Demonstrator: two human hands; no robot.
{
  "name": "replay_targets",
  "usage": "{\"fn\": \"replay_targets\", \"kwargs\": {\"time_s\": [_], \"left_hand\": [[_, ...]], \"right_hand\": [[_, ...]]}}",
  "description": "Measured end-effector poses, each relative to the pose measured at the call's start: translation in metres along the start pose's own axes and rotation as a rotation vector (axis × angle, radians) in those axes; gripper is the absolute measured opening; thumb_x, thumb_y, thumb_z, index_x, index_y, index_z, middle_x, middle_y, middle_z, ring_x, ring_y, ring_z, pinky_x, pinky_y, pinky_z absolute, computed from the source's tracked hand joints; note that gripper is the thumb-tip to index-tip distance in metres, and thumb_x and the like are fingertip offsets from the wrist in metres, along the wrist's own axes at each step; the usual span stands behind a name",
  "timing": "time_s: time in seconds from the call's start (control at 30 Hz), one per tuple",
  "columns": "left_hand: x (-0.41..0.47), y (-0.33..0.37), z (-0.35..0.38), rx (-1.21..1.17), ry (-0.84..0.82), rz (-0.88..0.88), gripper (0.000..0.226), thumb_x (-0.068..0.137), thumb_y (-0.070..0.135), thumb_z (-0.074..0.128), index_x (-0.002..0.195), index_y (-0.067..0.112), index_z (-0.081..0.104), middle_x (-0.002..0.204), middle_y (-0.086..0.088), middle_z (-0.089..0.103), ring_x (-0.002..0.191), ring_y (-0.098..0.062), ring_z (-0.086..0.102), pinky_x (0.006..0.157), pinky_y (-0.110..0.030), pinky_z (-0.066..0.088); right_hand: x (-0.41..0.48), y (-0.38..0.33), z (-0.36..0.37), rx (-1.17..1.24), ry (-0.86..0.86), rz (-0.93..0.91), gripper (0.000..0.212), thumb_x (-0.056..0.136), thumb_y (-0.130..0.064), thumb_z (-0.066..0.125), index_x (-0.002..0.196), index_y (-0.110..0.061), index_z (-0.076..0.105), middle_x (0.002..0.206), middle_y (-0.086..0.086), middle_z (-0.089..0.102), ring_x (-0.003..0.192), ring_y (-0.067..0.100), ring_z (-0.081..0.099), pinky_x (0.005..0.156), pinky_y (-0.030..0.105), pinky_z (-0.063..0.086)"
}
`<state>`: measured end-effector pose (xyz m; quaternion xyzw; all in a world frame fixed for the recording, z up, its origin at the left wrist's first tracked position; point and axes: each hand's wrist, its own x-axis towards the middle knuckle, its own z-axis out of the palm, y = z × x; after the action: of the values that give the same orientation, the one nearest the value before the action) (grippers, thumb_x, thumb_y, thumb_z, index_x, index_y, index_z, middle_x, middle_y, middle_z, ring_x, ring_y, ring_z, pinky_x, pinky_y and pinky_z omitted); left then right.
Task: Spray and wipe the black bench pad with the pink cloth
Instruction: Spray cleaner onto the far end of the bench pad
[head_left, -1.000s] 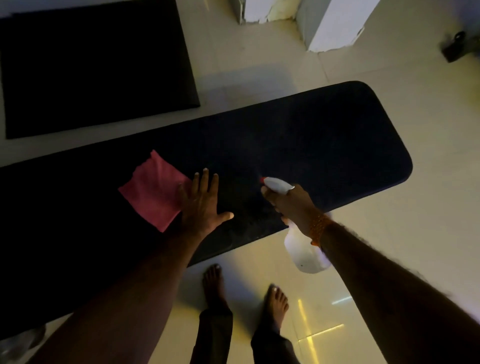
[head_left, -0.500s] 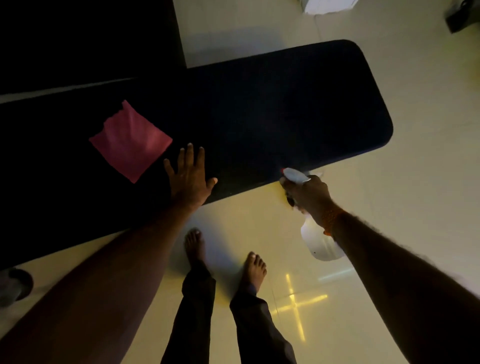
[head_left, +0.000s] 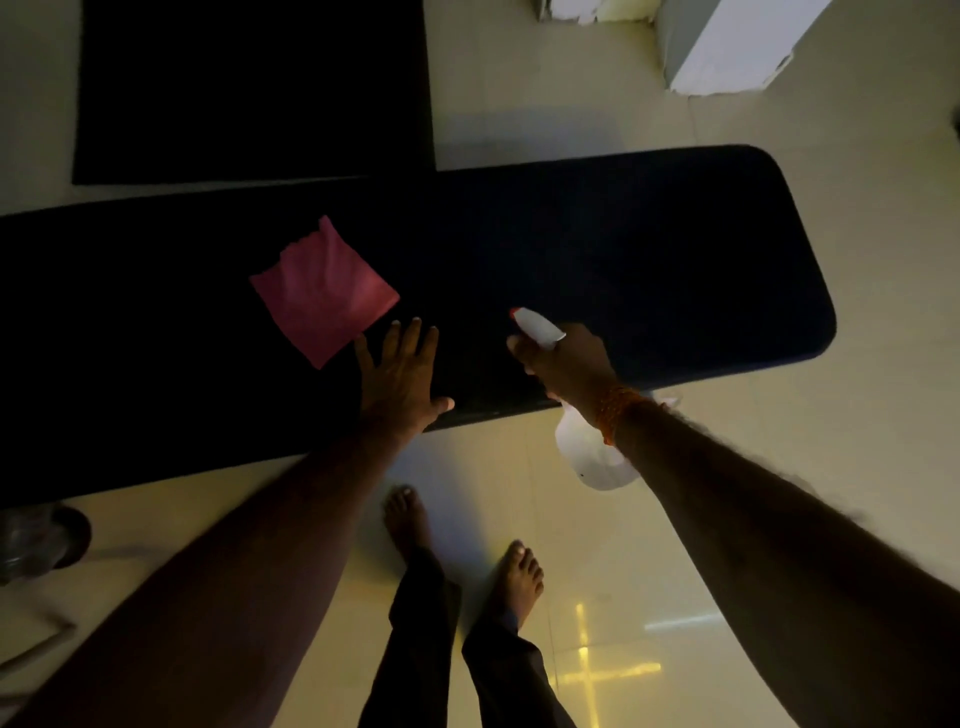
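Observation:
The long black bench pad (head_left: 649, 270) runs across the view from the left edge to its rounded right end. A pink cloth (head_left: 324, 293) lies flat on it, left of centre. My left hand (head_left: 402, 376) rests flat on the pad with fingers spread, just right of and below the cloth, one fingertip near its corner. My right hand (head_left: 563, 364) grips the neck of a white spray bottle (head_left: 592, 457); its red-tipped nozzle points left over the pad's near edge, and the bottle's body hangs below my wrist over the floor.
A second black mat (head_left: 249, 88) lies on the floor beyond the bench. White blocks (head_left: 727, 47) stand at the top right. Pale tiled floor (head_left: 857, 260) surrounds the bench. My bare feet (head_left: 410, 525) stand close to its near edge. A dark round object (head_left: 47, 540) sits lower left.
My right hand has brought the spray bottle back from the floor side to over the pad's near edge. The left hand stays flat by the cloth. The camera view shifted.

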<state>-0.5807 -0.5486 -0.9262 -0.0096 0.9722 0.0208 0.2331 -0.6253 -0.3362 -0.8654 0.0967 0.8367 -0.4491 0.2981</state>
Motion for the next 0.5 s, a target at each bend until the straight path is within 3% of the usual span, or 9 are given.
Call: {"fn": "replay_targets", "kwargs": {"time_s": [0.07,0.2,0.27,0.37,0.43,0.5], "left_hand": [[0.004,-0.008,-0.002,0.021,0.021,0.029,0.107,0.083,0.062,0.071,0.164,0.022,0.012,0.171,-0.007,0.012,0.159,-0.030,0.005,0.121,-0.066,0.010],[0.014,-0.027,-0.004,-0.005,0.076,0.048,0.106,0.082,0.059,0.073,0.163,0.021,0.015,0.170,-0.009,0.015,0.158,-0.030,0.008,0.122,-0.062,0.009],[0.022,-0.037,-0.005,-0.080,0.077,0.058,0.104,0.083,0.055,0.075,0.163,0.020,0.018,0.169,-0.009,0.017,0.158,-0.030,0.011,0.124,-0.057,0.016],[0.033,-0.053,-0.008,-0.242,0.077,0.113,0.096,0.085,0.049,0.076,0.161,0.019,0.025,0.165,-0.008,0.026,0.153,-0.029,0.025,0.120,-0.048,0.031],[0.037,-0.064,-0.012,-0.411,0.096,0.109,0.087,0.090,0.043,0.074,0.160,0.018,0.030,0.161,-0.007,0.033,0.149,-0.027,0.034,0.118,-0.045,0.036],[0.041,-0.076,-0.018,-0.538,0.170,0.056,0.078,0.093,0.038,0.073,0.158,0.017,0.035,0.158,-0.007,0.038,0.146,-0.028,0.039,0.118,-0.042,0.037]], "right_hand": [[0.019,-0.020,0.004,0.042,0.008,0.035,0.042,0.094,-0.050,0.069,0.128,-0.026,0.067,0.095,0.002,0.070,0.083,0.017,0.070,0.064,0.029,0.058],[0.049,-0.059,0.014,-0.095,0.085,0.043,0.038,0.092,-0.052,0.069,0.107,-0.017,0.067,0.088,0.005,0.071,0.077,0.021,0.071,0.080,0.041,0.064],[0.061,-0.077,0.019,-0.016,0.117,0.061,0.031,0.092,-0.049,0.071,0.097,-0.020,0.062,0.091,0.006,0.071,0.077,0.020,0.070,0.080,0.040,0.064],[0.077,-0.095,0.022,0.022,0.224,0.093,0.034,0.093,-0.049,0.069,0.098,-0.018,0.057,0.087,0.000,0.066,0.078,0.017,0.068,0.083,0.042,0.064],[0.082,-0.106,0.027,0.078,0.243,0.080,0.032,0.095,-0.046,0.069,0.103,-0.016,0.059,0.089,-0.001,0.066,0.076,0.013,0.065,0.080,0.038,0.063],[0.083,-0.114,0.033,0.166,0.234,0.048,0.026,0.095,-0.040,0.071,0.107,-0.020,0.060,0.088,-0.001,0.065,0.073,0.009,0.063,0.066,0.027,0.057]]}}
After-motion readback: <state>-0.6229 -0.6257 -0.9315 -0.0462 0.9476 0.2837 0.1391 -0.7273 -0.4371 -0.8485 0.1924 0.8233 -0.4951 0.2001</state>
